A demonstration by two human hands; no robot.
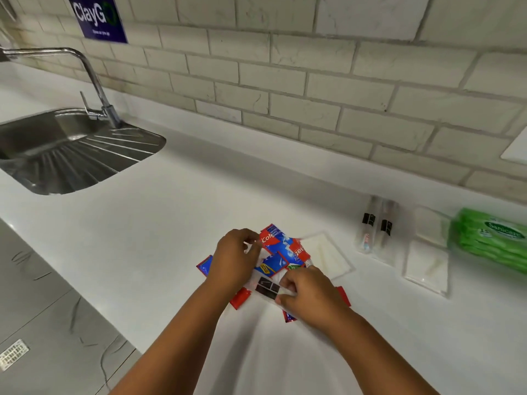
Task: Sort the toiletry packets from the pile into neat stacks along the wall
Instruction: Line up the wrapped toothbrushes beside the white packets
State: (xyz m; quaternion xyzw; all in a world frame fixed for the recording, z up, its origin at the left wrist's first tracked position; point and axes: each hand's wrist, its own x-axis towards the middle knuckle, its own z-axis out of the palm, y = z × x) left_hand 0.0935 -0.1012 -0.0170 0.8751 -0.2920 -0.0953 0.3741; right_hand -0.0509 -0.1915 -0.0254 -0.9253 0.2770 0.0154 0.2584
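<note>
A pile of red and blue toothpaste sachets (282, 248) lies on the white counter (171, 223), mixed with clear packets. My left hand (233, 260) rests on the pile's left side, fingers curled on a sachet edge. My right hand (308, 292) pinches a clear packet with a black label (266, 289) at the pile's front. A white flat packet (328, 255) lies just right of the pile. Along the wall stand two clear toothbrush packets (376, 226), white packets (427, 260) and a stack of green tissue packs (490, 238).
A steel sink with drainboard (71, 149) and a tap (94, 78) sit at the left. The tiled wall (313, 95) runs behind the counter, with a blue sign (97, 17) on it. The counter's front edge drops to a grey floor (42, 309) at lower left.
</note>
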